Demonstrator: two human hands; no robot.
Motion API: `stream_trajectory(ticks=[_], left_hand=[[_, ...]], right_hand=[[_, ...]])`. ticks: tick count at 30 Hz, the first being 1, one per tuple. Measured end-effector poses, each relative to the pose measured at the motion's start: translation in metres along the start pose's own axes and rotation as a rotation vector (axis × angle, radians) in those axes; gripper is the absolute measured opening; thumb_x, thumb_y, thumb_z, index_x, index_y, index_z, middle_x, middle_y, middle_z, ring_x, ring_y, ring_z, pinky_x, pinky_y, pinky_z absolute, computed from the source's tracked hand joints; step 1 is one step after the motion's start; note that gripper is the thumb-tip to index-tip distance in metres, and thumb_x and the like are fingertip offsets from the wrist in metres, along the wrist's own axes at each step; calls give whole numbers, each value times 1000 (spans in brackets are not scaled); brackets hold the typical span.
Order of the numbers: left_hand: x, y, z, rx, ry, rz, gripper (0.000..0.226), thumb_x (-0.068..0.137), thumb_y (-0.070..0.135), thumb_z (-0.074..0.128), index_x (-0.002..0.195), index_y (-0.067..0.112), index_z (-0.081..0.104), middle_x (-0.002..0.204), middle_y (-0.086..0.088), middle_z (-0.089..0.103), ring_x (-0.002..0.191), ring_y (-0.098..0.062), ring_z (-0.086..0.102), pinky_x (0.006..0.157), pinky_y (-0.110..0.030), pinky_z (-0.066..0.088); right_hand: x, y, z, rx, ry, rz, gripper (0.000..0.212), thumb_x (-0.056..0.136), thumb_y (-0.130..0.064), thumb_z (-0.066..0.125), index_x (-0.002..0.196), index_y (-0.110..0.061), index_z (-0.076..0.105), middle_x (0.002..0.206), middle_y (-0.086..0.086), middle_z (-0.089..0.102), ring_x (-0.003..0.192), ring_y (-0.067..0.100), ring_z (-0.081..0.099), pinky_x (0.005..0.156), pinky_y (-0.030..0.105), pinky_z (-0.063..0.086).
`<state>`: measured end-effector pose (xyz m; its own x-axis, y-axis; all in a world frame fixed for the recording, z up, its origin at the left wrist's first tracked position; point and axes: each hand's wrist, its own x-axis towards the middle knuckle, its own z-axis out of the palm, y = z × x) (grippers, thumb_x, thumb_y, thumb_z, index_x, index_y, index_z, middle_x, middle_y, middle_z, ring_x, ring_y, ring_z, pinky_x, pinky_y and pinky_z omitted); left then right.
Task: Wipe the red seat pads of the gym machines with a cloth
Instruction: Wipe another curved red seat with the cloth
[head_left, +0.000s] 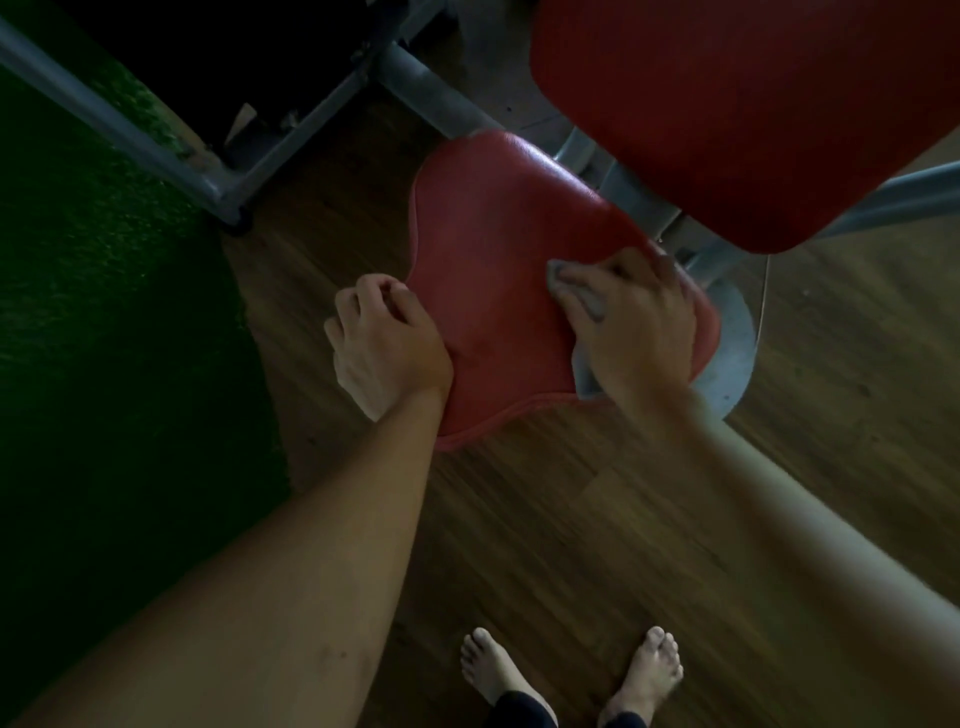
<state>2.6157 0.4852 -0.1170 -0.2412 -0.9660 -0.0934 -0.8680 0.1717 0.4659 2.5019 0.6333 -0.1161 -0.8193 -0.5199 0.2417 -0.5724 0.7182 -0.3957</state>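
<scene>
The red seat pad (493, 249) lies between the two hands and reaches away beyond them, its surface glossy with a seamed rim. The right hand (634, 322) lies flat on the pad's right side, fingers stretched out and pressing a grey cloth (586, 371) down on it; the cloth shows beyond the fingertips and beside the heel of the hand. The left hand (389, 343) sits at the pad's left rim with curled fingers, and I cannot tell whether they clasp the rim or only rest there. Beyond the right hand a larger red back pad (727, 104) hangs over grey metal tubes (431, 93). Left of the left hand runs green turf (104, 312). Below both forearms, bare feet (649, 670) stand on the wooden floor (519, 519).
</scene>
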Motion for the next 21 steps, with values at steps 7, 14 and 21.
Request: stream_trajectory(ticks=[7, 14, 21], left_hand=[[-3, 0, -3, -61, 1, 6, 28, 104, 40, 41, 120, 29, 61, 131, 6, 57, 103, -9, 42, 79, -29, 29], [-1, 0, -1, -40, 6, 19, 27, 100, 47, 47, 117, 32, 60, 130, 8, 57, 101, -6, 41, 80, -29, 33], [-1, -1, -1, -36, 17, 27, 28, 96, 50, 49, 115, 33, 60, 127, 8, 58, 104, -10, 47, 79, -30, 36]], right_hand=[[-49, -49, 8, 132, -155, -253, 25, 98, -35, 60, 120, -36, 70, 118, -9, 65, 112, 23, 52, 85, 38, 40], [25, 42, -4, 90, -112, -270, 30, 102, -46, 53, 123, -37, 70, 119, -3, 68, 106, 20, 57, 89, 36, 45], [-14, 34, -15, 26, -103, 42, 32, 98, -31, 55, 128, -35, 66, 125, -5, 64, 119, 27, 53, 99, 40, 39]])
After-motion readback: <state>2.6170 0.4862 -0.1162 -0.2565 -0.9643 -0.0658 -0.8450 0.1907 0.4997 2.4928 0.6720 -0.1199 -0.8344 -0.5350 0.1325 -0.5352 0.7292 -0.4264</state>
